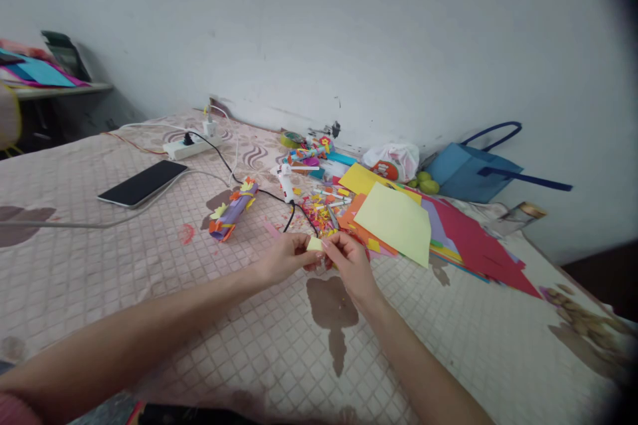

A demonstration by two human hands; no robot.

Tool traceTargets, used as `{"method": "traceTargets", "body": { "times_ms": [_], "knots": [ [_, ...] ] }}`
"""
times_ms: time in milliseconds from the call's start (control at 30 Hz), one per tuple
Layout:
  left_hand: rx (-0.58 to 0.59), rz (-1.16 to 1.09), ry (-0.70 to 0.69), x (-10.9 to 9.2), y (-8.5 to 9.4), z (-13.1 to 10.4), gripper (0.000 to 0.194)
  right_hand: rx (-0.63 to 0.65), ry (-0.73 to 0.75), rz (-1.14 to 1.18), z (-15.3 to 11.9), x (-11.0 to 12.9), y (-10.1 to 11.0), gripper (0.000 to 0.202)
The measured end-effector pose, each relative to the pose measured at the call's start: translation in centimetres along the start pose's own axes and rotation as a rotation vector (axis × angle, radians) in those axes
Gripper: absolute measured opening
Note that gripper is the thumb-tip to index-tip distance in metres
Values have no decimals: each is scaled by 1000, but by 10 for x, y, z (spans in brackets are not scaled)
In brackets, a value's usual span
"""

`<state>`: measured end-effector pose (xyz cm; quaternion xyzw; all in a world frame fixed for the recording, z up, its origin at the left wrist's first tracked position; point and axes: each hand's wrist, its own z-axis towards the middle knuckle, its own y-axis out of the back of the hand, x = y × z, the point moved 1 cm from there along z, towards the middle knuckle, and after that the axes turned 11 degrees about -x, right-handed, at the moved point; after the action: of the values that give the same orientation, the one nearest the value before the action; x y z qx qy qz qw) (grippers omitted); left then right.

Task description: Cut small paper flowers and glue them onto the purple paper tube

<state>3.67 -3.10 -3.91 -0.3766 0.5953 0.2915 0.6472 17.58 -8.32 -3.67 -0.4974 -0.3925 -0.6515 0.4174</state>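
Observation:
Between my two hands is a small pale yellow paper piece [315,244]. My left hand [289,255] pinches its left side, and my right hand [349,259] pinches its right side, with the fingertips of both hands almost touching. Just beyond them lies a heap of small coloured paper scraps [323,214]. A white glue gun [286,184] stands behind the scraps, its black cord running toward my hands. To the left lies a purple paper roll [234,212] decorated with orange and yellow paper shapes. Pale yellow sheets [396,219] lie to the right.
A tablet [144,183] and a white power strip [192,146] with cables are at the left. Red paper [473,246], a blue bag [473,169] and a glass jar [521,216] stand or lie at the right. Green tape [292,139] is near the wall.

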Motion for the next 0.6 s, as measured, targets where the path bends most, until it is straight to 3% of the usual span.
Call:
{"method": "traceTargets", "body": {
  "times_ms": [233, 433, 600],
  "knots": [
    [47, -90, 189, 2, 5, 4, 42, -78, 7, 1, 4, -3, 6, 23],
    [-104, 53, -14, 1, 6, 3, 37, 14, -87, 58, 1, -5, 0, 30],
    [-127, 114, -102, 2, 8, 4, 36, 111, -59, 17, 1, -9, -3, 28]
  ]
}}
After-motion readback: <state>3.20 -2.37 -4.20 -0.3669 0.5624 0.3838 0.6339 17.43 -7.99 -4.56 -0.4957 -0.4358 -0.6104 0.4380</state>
